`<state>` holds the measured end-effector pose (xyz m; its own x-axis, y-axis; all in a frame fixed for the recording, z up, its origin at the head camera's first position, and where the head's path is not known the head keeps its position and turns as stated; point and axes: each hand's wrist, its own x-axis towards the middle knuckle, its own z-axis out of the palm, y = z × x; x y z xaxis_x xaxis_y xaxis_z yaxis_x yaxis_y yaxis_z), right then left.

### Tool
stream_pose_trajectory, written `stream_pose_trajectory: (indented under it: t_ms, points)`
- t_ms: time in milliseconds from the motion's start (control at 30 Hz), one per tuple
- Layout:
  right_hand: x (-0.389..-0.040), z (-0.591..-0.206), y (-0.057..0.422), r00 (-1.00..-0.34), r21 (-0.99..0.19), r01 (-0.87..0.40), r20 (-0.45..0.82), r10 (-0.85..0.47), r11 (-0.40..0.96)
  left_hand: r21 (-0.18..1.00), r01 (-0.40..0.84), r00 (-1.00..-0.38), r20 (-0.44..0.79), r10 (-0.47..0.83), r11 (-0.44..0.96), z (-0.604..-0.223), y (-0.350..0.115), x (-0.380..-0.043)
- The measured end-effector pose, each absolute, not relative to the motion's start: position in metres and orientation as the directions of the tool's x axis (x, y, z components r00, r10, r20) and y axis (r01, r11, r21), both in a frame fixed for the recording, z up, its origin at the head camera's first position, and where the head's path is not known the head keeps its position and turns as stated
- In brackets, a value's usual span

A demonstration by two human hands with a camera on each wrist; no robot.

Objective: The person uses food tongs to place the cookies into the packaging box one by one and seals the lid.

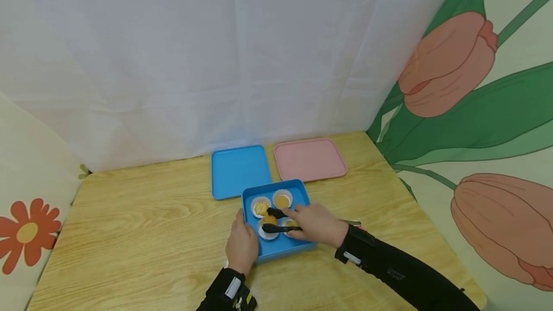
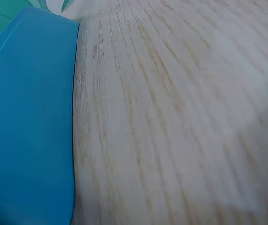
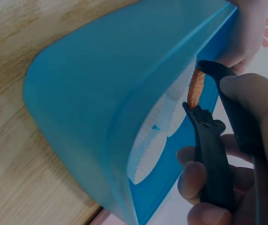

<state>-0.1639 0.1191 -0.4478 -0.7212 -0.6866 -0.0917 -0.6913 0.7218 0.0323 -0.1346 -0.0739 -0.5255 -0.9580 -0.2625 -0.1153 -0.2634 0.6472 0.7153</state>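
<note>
A deep blue box (image 1: 282, 252) on the table holds several white paper cups (image 3: 150, 157) with yellow-brown cookies inside, among them a cookie (image 1: 282, 201) in the far right cup. My left hand (image 1: 242, 246) grips the box's left wall, thumb at the rim. With my right hand (image 1: 317, 224) I hold black tongs (image 3: 213, 159) over the box. Between their tips they pinch an orange-brown cookie (image 3: 197, 88), just above the near left cup (image 1: 268, 235). The left wrist view shows the box's outer wall (image 2: 30, 117) but not the left hand.
Behind the box a flat blue tray (image 1: 240, 172) and a pink tray (image 1: 310, 160) lie side by side on the wooden table (image 1: 142, 234). A white cloth (image 1: 194, 61) hangs along the table's back edge. Part of a metal item (image 1: 352, 222) shows behind the right wrist.
</note>
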Motion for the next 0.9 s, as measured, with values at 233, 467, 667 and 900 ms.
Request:
stream_pose_trajectory:
  t_ms: [233,467,667,900]
  points:
    - [-0.1638,-0.4503,0.1183,-0.721,0.014,-0.688,-0.116,-0.683,0.725,0.719,-0.246,-0.961,-0.092,-0.262,0.650,-0.5258,-0.0734,-0.1344]
    - [-0.1648,-0.4512,0.1170,-0.740,-0.015,-0.662,-0.142,-0.657,0.749,0.721,-0.250,-0.961,-0.106,-0.254,0.646,-0.5249,-0.0740,-0.1348]
    - [-0.1652,-0.4518,0.1175,-0.746,-0.024,-0.656,-0.128,-0.653,0.754,0.720,-0.251,-0.962,-0.111,-0.249,0.647,-0.5240,-0.0745,-0.1348]
    - [-0.1646,-0.4466,0.1206,-0.741,-0.065,-0.666,-0.065,-0.669,0.743,0.725,-0.237,-0.963,-0.086,-0.256,0.646,-0.5262,-0.0751,-0.1327]
